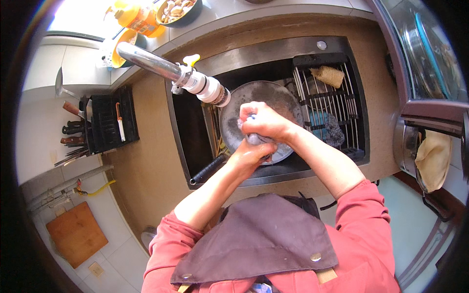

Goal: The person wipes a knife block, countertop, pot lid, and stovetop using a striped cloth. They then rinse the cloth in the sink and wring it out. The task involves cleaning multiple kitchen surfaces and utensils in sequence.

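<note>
Above a round grey pan (256, 91) in the sink (263, 55), both my hands are clenched around a wet, pale grey cloth (254, 139). My right hand (262, 121) grips the upper part, and my left hand (253, 154) holds it just below. The fists nearly touch, and most of the cloth is hidden inside them. A black handle (209, 170) reaches toward the sink's near left corner. The white end of the faucet (209, 89) hangs over the pan's left rim, left of my hands.
In the sink's right side, a metal rack (326, 104) bears a loofah piece (329, 75) and a steel wool scrubber (333, 132). A knife rack (106, 121) hangs at left. Bowls and an orange pump bottle (139, 18) stand behind. A glass-fronted cabinet door (403, 58) juts in at right.
</note>
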Demonstrator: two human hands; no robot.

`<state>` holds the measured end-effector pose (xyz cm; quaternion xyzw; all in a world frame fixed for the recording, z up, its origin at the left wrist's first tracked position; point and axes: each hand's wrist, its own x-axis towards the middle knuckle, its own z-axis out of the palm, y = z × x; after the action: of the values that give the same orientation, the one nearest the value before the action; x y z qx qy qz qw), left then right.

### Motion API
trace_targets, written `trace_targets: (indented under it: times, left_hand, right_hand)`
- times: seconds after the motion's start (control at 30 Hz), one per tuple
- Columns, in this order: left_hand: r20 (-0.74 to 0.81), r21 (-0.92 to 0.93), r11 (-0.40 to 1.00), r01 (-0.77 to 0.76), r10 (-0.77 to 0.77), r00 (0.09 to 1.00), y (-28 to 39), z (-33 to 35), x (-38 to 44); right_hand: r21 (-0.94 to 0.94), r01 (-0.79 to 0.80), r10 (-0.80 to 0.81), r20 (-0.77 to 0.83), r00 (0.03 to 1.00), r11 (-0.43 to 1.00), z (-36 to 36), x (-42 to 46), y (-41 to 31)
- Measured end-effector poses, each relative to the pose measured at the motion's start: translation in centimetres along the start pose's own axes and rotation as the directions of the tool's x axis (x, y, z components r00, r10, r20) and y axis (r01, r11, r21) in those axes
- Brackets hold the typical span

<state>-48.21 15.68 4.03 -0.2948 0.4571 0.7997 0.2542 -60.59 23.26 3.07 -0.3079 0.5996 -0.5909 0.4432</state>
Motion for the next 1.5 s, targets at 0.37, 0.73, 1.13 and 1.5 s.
trace_targets:
  times: [0.37,0.73,1.13,1.5]
  left_hand:
    - [-0.082,-0.216,0.974,0.072,-0.092,0.992,-2.8,-1.6,1.9]
    - [0.588,-0.743,0.531,0.407,0.229,0.776,4.1,6.4,-7.9]
    - [-0.038,-0.06,0.996,-0.066,0.064,0.997,3.4,7.5,-6.0]
    - [-0.298,0.738,0.61,-0.288,0.679,0.671,-7.4,1.1,3.3]
  right_hand:
    - [0.1,-0.255,0.261,-0.056,0.964,0.962,1.1,0.1,4.8]
    - [0.984,0.143,-0.468,-0.076,0.88,0.109,2.2,-3.9,-6.9]
    - [0.395,-0.12,0.149,-0.042,0.988,0.911,1.3,-3.9,-7.9]
    - [0.113,-0.08,0.128,-0.538,0.833,0.99,4.1,-3.8,4.4]
